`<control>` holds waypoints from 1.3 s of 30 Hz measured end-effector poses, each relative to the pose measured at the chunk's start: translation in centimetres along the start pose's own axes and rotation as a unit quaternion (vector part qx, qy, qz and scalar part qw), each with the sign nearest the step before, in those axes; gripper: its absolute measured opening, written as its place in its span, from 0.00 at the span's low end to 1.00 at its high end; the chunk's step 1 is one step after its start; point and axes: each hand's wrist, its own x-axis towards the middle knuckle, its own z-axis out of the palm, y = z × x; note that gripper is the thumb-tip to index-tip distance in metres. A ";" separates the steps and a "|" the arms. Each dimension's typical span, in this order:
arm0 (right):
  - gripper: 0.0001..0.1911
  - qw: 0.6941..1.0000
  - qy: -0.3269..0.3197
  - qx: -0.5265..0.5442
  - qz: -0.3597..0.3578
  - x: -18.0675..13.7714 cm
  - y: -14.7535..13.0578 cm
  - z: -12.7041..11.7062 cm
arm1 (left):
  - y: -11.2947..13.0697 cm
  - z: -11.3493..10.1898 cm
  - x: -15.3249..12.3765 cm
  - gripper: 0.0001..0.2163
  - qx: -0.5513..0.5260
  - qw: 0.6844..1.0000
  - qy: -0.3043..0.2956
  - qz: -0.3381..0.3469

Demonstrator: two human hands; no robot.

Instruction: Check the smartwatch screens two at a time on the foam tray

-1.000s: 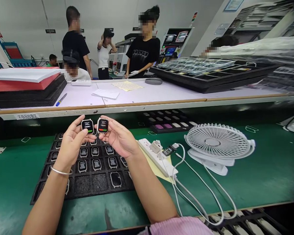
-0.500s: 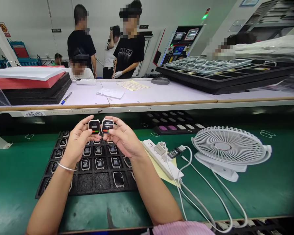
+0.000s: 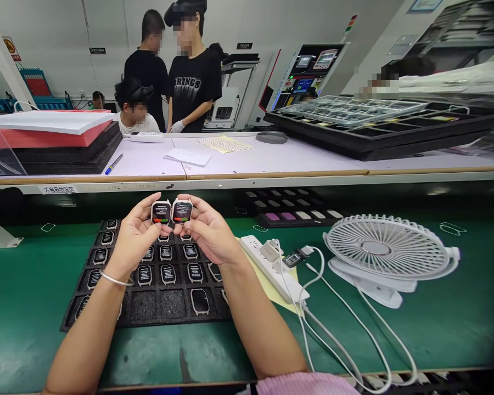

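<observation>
My left hand (image 3: 139, 233) is closed on a strapless smartwatch (image 3: 161, 210), thumb at its lower left. In my right hand (image 3: 209, 230) is a second smartwatch (image 3: 182, 210) of the same kind, gripped by its right side. The two watches are side by side, screens lit with small white text and a red and green bar. Beneath them lies a black foam tray (image 3: 148, 302) with several more watches in its compartments. One tray watch (image 3: 200, 302) near the front has a dark screen, and two compartments to its left hold nothing. My forearms hide parts of the tray.
Right of the tray are a white power strip (image 3: 267, 263) with cables and a white clip fan (image 3: 391, 247). Behind, a raised shelf (image 3: 230, 159) carries foam stacks, paper and a pen (image 3: 114, 164). A tray of small cases (image 3: 288, 215) sits under it. Several people are beyond.
Both watches stay in my hands, nearly in place; the text on their screens has changed. Behind the shelf, the standing person in the printed black shirt has moved left.
</observation>
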 end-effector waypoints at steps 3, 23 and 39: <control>0.27 1.000 0.001 -0.008 -0.001 0.0 0.0 0.0 | 0.1 0.0 0.0 0.27 0.005 1.000 0.001 -0.002; 0.23 0.999 -0.039 -0.004 -0.009 -2.3 -1.9 1.4 | 2.5 0.4 -2.4 0.23 0.037 0.999 -0.012 0.027; 0.23 0.998 -0.056 0.006 0.011 -2.7 -2.2 1.4 | 2.5 0.7 -2.8 0.23 0.048 0.998 -0.008 0.038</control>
